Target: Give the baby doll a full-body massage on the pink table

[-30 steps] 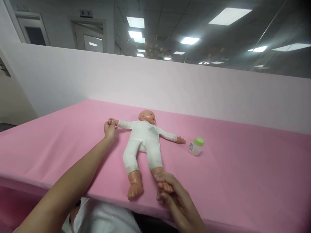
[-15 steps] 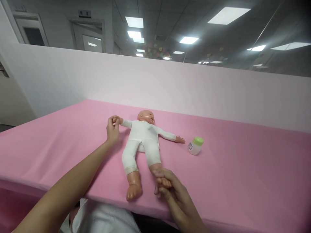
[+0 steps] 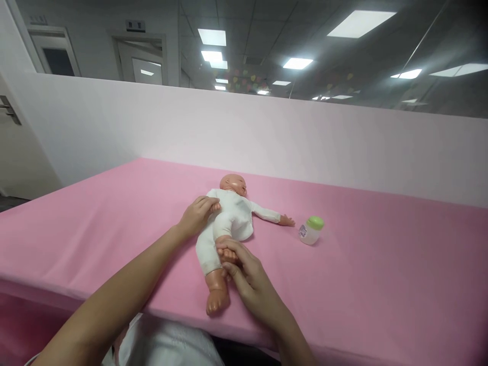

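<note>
Left hand (image 3: 198, 213) closed on the doll's (image 3: 229, 213) arm at its chest. Right hand (image 3: 240, 267) grips its bent leg. Doll lies mid-table (image 3: 381, 284). Bottle (image 3: 310, 230) label unreadable.

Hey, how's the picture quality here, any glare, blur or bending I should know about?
Head view: the ceiling light panels blow out to white and the upper right corner darkens; straight edges bow, so wide-angle distortion. The baby doll, left hand and right hand are evenly lit and fairly sharp, with soft shadows on the pink table cover. The label on the green-capped bottle is too small to read.
</note>
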Demonstrator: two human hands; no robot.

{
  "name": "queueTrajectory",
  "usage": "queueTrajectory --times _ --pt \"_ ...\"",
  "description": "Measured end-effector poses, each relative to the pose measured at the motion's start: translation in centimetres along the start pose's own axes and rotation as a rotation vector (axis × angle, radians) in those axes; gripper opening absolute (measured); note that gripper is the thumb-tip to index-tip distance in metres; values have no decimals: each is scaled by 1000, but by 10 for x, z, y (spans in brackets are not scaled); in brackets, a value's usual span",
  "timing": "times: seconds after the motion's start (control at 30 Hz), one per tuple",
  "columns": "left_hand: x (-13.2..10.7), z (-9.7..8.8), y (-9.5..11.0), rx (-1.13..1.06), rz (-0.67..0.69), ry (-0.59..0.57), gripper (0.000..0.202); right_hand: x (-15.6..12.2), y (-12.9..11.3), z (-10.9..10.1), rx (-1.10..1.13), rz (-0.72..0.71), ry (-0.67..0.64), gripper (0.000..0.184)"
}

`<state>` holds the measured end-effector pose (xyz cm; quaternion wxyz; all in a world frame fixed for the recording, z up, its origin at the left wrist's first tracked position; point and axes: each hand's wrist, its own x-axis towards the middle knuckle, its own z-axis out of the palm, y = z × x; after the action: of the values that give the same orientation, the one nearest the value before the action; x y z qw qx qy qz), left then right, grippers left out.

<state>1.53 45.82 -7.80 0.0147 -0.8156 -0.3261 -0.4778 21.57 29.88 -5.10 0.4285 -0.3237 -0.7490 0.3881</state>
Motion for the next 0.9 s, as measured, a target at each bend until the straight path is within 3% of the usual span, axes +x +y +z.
queueTrajectory --times 0.17,0.27,0.33,0.43,0.53,0.6,0.7,0.9 --pt "3 5 -6 -235 -398 316 24 -36 2 -9 34 56 55 28" --pt "5 2 -24 -474 -700 603 18 -63 15 -10 83 81 86 27" --pt "4 -2 -41 -609 -931 733 9 -78 26 -9 88 80 116 28" --pt "-1 -8 -64 -710 -1181 743 16 -91 38 -6 61 81 179 29" --pt "-4 -9 -72 -699 -1231 747 19 -90 37 -5 77 110 177 29" --pt "-3 -7 -68 -663 -1188 776 14 -83 30 -6 89 91 149 28" --pt "-1 -3 -50 -493 -911 716 12 -65 16 -8 60 24 149 26" --pt "-5 3 -5 19 -185 276 26 -12 -3 -10 -19 4 106 31"
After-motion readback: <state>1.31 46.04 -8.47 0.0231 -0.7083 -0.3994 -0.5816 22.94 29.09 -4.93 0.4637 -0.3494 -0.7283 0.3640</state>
